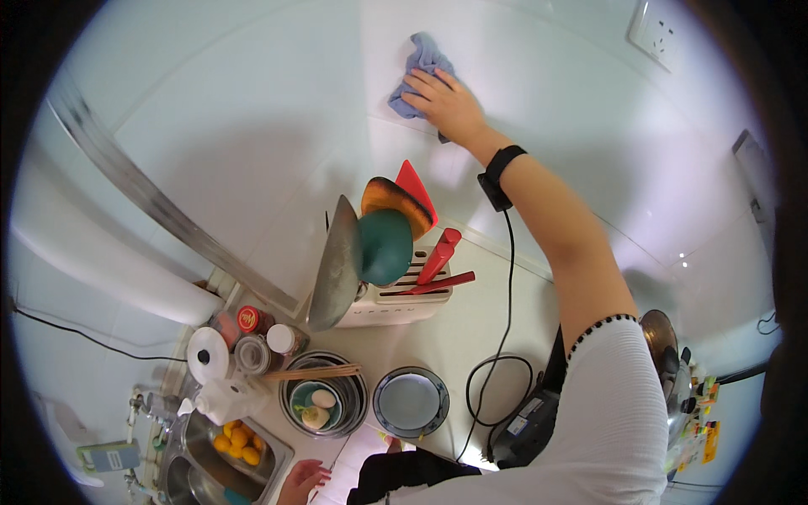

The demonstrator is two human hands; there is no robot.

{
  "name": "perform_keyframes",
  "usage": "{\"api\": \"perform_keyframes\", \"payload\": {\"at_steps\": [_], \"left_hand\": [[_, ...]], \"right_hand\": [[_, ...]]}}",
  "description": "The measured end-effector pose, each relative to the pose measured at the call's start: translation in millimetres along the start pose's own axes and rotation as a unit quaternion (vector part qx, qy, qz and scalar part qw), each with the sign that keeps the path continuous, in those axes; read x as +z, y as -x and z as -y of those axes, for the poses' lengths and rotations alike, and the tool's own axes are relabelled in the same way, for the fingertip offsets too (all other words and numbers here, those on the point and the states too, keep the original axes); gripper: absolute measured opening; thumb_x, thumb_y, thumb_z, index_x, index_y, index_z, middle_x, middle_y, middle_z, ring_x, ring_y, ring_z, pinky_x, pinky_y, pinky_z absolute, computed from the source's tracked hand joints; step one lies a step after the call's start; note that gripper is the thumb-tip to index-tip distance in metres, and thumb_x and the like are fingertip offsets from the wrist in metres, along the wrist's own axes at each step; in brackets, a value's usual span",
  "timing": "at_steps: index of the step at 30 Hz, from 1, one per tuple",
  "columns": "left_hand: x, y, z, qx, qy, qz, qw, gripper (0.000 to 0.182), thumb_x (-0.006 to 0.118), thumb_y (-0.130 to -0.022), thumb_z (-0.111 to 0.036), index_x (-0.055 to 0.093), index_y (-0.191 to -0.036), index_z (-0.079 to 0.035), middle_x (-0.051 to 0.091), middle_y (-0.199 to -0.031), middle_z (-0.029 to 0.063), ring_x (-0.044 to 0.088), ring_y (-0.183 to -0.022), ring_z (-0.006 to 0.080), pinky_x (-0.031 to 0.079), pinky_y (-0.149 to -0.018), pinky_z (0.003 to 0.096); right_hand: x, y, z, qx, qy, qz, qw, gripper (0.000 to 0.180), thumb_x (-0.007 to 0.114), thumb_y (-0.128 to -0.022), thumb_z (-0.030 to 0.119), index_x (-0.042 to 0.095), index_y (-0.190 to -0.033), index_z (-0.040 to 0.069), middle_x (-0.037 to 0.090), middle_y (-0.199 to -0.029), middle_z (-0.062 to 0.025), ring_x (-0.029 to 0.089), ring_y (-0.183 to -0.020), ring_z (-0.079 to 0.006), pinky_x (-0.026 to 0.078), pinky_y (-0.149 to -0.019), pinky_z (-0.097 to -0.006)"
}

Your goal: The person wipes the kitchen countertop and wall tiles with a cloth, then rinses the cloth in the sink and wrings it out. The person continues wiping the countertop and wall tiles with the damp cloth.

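Observation:
My right hand presses a crumpled blue-grey cloth flat against the white tiled wall, its fingers spread over the cloth. A black strap with a small cabled box is around that wrist. My left hand is low in the picture, beside the sink, with its fingers loosely curled; no held object can be made out. Below the cloth stands a cream knife block with red-handled knives, a metal ladle or spatula blade, a green rounded utensil and a red board.
Stacked bowls hold eggs, with chopsticks across them. Near them are a blue-rimmed dish, jars and a white jug. Orange fruit lies in the steel sink. A black cable crosses the counter to a black device.

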State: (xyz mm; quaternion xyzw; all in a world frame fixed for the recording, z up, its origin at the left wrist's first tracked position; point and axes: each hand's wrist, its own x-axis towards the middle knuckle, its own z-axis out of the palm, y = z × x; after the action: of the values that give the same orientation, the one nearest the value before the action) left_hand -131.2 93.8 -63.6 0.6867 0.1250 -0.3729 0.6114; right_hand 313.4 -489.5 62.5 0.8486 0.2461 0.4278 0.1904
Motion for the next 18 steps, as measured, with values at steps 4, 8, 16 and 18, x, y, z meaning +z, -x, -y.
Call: {"api": "perform_keyframes", "payload": {"at_steps": [4,8,16,18], "left_hand": [[7.1,-2.1,5.1,-0.003,0.003,0.004,1.000,0.033,0.057,-0.098,-0.016,0.054,-0.128,-0.002,0.064,-0.110,0.0079,0.063,-0.098,0.0168,0.049,-0.086,0.0302],[4.0,4.0,10.1,-0.004,0.002,-0.025,1.000,0.034,0.058,-0.097,-0.016,0.054,-0.128,-0.001,0.065,-0.109,0.0084,0.063,-0.097,0.0168,0.050,-0.085,0.0298],[4.8,8.5,11.6,-0.024,0.036,-0.033,0.999,0.037,0.058,-0.095,-0.016,0.054,-0.128,0.000,0.065,-0.108,0.0093,0.063,-0.098,0.0174,0.050,-0.086,0.0304],[8.2,7.8,7.4,-0.019,0.034,-0.032,0.999,0.037,0.057,-0.096,-0.015,0.054,-0.128,0.001,0.064,-0.108,0.0094,0.063,-0.099,0.0178,0.050,-0.087,0.0307]], "right_hand": [[57.5,65.8,45.0,-0.106,0.015,0.135,0.985,0.034,0.060,-0.085,0.016,0.063,-0.119,0.015,0.054,-0.139,-0.0023,0.044,-0.135,-0.0201,0.032,-0.115,-0.0350],[78.6,192.7,88.9,-0.198,-0.004,0.250,0.948,0.019,0.054,-0.090,0.017,0.069,-0.103,0.016,0.058,-0.131,0.0001,0.049,-0.128,-0.0176,0.038,-0.108,-0.0308],[84.1,124.4,69.8,-0.112,-0.058,0.088,0.988,0.024,0.055,-0.085,0.014,0.068,-0.105,0.014,0.061,-0.129,-0.0050,0.053,-0.121,-0.0203,0.041,-0.104,-0.0329],[92.4,83.8,66.4,-0.104,-0.063,0.087,0.989,0.033,0.055,-0.086,0.013,0.064,-0.118,0.010,0.055,-0.140,-0.0067,0.044,-0.135,-0.0240,0.030,-0.117,-0.0354]]}}
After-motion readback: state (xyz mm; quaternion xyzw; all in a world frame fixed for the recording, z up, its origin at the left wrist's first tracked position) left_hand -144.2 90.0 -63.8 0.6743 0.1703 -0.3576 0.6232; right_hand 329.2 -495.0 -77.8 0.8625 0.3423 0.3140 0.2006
